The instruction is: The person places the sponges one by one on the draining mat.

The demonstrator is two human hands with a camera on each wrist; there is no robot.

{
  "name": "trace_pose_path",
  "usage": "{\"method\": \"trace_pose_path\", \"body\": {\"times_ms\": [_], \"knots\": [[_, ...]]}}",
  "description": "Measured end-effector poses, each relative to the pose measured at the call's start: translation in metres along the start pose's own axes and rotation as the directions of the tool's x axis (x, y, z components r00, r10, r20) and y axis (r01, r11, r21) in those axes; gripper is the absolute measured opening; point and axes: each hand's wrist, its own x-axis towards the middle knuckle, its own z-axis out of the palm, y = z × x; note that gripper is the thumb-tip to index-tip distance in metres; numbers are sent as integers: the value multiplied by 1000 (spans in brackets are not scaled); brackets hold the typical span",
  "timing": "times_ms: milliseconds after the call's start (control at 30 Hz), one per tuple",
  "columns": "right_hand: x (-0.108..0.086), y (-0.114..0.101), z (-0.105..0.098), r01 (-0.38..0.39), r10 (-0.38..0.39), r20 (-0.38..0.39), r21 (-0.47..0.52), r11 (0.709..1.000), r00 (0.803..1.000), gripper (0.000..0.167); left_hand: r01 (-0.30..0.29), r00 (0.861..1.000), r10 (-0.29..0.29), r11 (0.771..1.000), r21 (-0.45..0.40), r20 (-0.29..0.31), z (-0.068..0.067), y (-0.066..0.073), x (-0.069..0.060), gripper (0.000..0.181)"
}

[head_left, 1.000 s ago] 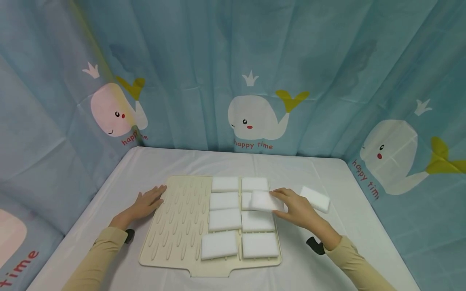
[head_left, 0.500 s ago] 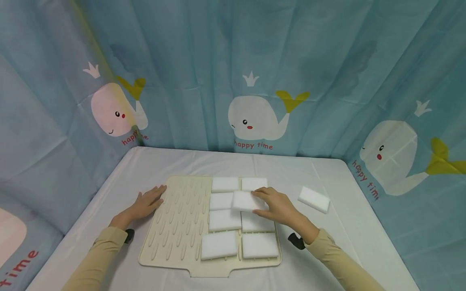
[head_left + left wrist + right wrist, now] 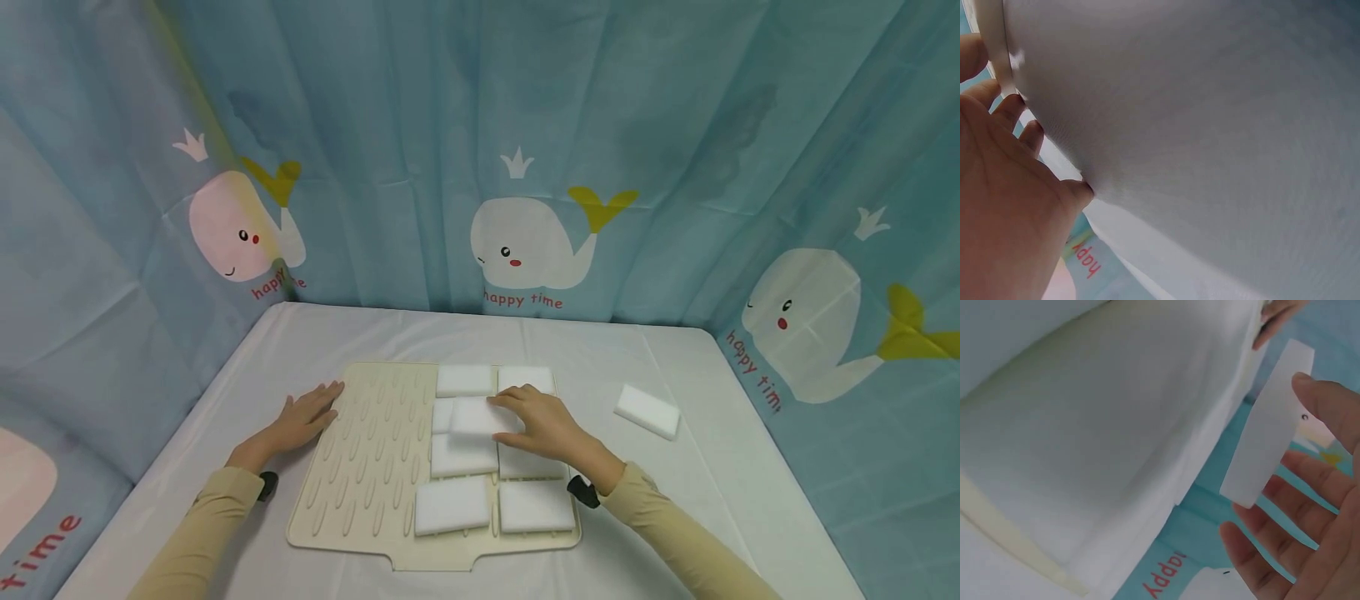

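Note:
In the head view my right hand [image 3: 542,425] holds a white sponge block [image 3: 472,415] by its right end, over the left column of sponges on a cream ribbed drying mat [image 3: 360,471]. The right wrist view shows the thumb on one side of the held sponge [image 3: 1266,431] and fingers on the other. The held sponge overlaps a sponge [image 3: 441,417] in that column and partly hides it. My left hand [image 3: 302,418] rests at the mat's left edge, fingers extended; in the left wrist view this hand [image 3: 1010,194] has its fingertips at an edge.
Several sponges lie in two columns on the mat's right half, including a slightly turned front-left one [image 3: 452,505]. One loose sponge [image 3: 648,411] lies right of the mat on the white tablecloth [image 3: 712,483]. A blue whale-print curtain [image 3: 390,225] stands behind the table.
My right hand has carried the sponge leftward, from over the right column to over the left column. My left hand and the loose sponge at right have stayed put.

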Motion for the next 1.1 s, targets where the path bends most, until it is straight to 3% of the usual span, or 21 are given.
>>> {"method": "trace_pose_path", "body": {"times_ms": [467, 700, 1100], "knots": [[32, -19, 10, 77, -78, -12, -38, 996, 997, 56, -14, 1000, 14, 1000, -19, 5, -2, 3, 0, 55], [51, -30, 17, 99, -98, 17, -83, 992, 995, 55, -26, 1000, 26, 999, -27, -8, 0, 1, 0, 56], [79, -52, 30, 156, -155, 16, -87, 984, 988, 54, -1, 1000, 1, 999, -36, 11, 0, 0, 0, 56]]}}
